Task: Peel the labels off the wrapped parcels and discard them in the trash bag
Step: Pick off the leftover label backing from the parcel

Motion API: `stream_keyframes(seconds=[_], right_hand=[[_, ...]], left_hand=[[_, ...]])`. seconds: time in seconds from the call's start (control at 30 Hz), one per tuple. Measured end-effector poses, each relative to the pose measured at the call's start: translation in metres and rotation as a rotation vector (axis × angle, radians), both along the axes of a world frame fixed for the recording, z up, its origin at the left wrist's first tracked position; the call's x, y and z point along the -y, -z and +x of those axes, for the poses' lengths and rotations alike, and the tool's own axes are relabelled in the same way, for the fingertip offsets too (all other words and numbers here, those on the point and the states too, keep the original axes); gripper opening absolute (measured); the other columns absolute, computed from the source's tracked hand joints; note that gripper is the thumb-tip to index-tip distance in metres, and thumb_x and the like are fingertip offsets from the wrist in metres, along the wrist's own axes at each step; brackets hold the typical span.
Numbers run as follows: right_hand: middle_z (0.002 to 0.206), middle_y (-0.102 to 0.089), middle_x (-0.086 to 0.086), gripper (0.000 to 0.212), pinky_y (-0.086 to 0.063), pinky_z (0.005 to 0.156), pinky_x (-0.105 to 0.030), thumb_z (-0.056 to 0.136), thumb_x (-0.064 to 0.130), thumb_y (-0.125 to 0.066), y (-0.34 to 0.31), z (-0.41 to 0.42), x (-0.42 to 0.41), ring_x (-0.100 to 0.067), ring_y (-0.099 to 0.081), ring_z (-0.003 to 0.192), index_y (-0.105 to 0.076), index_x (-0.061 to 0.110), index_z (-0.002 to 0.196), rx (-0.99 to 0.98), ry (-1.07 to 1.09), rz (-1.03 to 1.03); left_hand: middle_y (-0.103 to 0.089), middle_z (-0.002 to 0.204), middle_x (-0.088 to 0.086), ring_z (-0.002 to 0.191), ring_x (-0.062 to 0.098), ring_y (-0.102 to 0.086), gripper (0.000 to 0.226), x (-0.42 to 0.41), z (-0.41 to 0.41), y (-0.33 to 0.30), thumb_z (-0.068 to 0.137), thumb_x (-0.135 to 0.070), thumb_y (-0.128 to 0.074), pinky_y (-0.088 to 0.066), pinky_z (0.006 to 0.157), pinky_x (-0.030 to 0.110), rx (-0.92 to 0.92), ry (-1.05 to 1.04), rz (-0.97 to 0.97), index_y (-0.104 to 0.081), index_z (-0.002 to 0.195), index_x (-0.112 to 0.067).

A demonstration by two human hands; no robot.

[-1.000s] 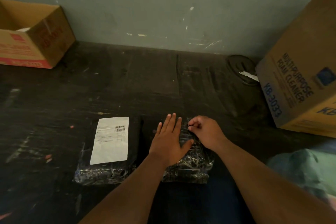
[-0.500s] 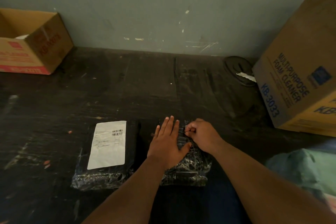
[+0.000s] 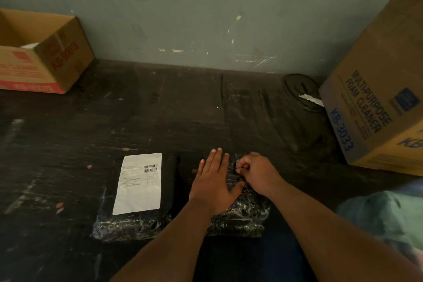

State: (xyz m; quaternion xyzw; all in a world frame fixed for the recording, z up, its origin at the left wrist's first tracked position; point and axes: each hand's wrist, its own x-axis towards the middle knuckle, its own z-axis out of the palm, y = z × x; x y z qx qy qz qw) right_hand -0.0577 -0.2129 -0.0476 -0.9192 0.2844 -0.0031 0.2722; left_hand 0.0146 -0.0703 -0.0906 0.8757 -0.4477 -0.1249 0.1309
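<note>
Two black parcels in shiny wrap lie side by side on the dark table. The left parcel [image 3: 135, 224] carries a white shipping label [image 3: 139, 183] with barcodes on its top. My left hand [image 3: 214, 184] presses flat with straight fingers on the right parcel [image 3: 245, 217]. My right hand [image 3: 256, 174] sits at that parcel's far edge with fingers curled, pinching at the wrap there. No label shows on the right parcel; my hands cover much of its top.
An open cardboard box [image 3: 43, 52] stands at the back left. A large tilted foam cleaner carton [image 3: 377, 103] fills the right side. A dark round object [image 3: 299, 89] with a white scrap lies by the wall. Pale green plastic [image 3: 384, 215] bulges at the lower right.
My hands have stayed on the right parcel. The right hand's fingers have curled a little tighter at the far edge. The view has shifted slightly.
</note>
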Motion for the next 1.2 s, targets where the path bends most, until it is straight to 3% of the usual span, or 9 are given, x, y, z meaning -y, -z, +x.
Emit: stream_keyframes(seconds=[0.1, 0.3, 0.5, 0.63, 0.73, 0.83, 0.97, 1.2], right_hand=[[0.094, -0.056, 0.005, 0.007, -0.036, 0.063, -0.005, 0.087, 0.015, -0.070, 0.001, -0.003, 0.000, -0.002, -0.053, 0.077, -0.068, 0.020, 0.093, 0.055, 0.014, 0.009], [0.098, -0.057, 0.003, 0.013, -0.043, 0.079, -0.018, 0.087, 0.015, -0.070, 0.002, -0.004, -0.005, -0.007, -0.056, 0.085, -0.069, 0.019, 0.100, 0.050, 0.007, 0.009], [0.096, -0.056, 0.004, 0.009, -0.048, 0.083, -0.023, 0.087, 0.015, -0.070, 0.000, -0.004, -0.005, -0.007, -0.057, 0.084, -0.070, 0.019, 0.095, 0.048, -0.017, 0.019], [0.095, -0.060, 0.004, 0.012, -0.044, 0.078, -0.017, 0.086, 0.016, -0.071, -0.001, -0.005, -0.003, -0.006, -0.057, 0.083, -0.070, 0.018, 0.098, 0.056, 0.012, 0.044], [0.098, -0.063, 0.002, 0.011, -0.043, 0.078, -0.017, 0.089, 0.020, -0.067, -0.004, -0.001, -0.005, -0.008, -0.059, 0.084, -0.072, 0.018, 0.099, 0.017, 0.004, -0.027], [0.105, -0.064, -0.001, 0.014, -0.049, 0.085, -0.027, 0.091, 0.022, -0.063, -0.007, 0.004, -0.008, -0.015, -0.063, 0.091, -0.072, 0.019, 0.101, -0.046, -0.041, -0.119], [0.112, -0.058, -0.004, 0.018, -0.050, 0.087, -0.030, 0.089, 0.015, -0.063, -0.009, 0.012, -0.014, -0.020, -0.062, 0.099, -0.071, 0.017, 0.106, -0.212, -0.104, -0.225], [0.115, -0.056, -0.014, 0.022, -0.044, 0.090, -0.033, 0.093, 0.012, -0.049, -0.005, 0.020, -0.021, -0.029, -0.058, 0.103, -0.060, 0.004, 0.110, -0.197, -0.127, -0.296]], left_hand=[[0.021, 0.168, 0.002, 0.152, 0.016, 0.025, 0.093, 0.000, 0.001, 0.000, 0.096, -0.072, -0.029, 0.011, 0.125, 0.042, 0.001, 0.000, -0.004, 0.007, 0.162, -0.019], [0.023, 0.168, 0.001, 0.152, 0.016, 0.026, 0.092, -0.004, 0.000, 0.003, 0.096, -0.072, -0.029, 0.009, 0.125, 0.044, -0.021, 0.000, -0.006, 0.008, 0.162, -0.019], [0.021, 0.168, 0.001, 0.152, 0.016, 0.025, 0.093, -0.005, 0.000, 0.003, 0.096, -0.072, -0.029, 0.010, 0.125, 0.042, -0.018, -0.006, -0.019, 0.007, 0.162, -0.019], [0.022, 0.168, 0.001, 0.152, 0.015, 0.026, 0.093, -0.005, -0.002, 0.003, 0.095, -0.073, -0.028, 0.011, 0.125, 0.042, -0.025, -0.008, -0.025, 0.007, 0.162, -0.019], [0.021, 0.168, 0.001, 0.152, 0.016, 0.025, 0.094, -0.006, -0.001, 0.003, 0.095, -0.073, -0.028, 0.011, 0.125, 0.042, -0.028, -0.008, -0.021, 0.007, 0.162, -0.019], [0.021, 0.168, 0.002, 0.152, 0.016, 0.025, 0.094, -0.006, 0.000, 0.004, 0.095, -0.074, -0.028, 0.012, 0.124, 0.041, -0.024, -0.008, -0.025, 0.006, 0.162, -0.018], [0.018, 0.169, 0.002, 0.153, 0.015, 0.024, 0.093, -0.006, 0.000, 0.005, 0.095, -0.072, -0.032, 0.013, 0.123, 0.040, -0.037, -0.015, -0.054, 0.002, 0.163, -0.018], [0.016, 0.170, 0.001, 0.153, 0.014, 0.023, 0.093, -0.004, 0.000, 0.003, 0.095, -0.071, -0.036, 0.012, 0.124, 0.040, -0.040, -0.020, -0.052, 0.002, 0.163, -0.019]])
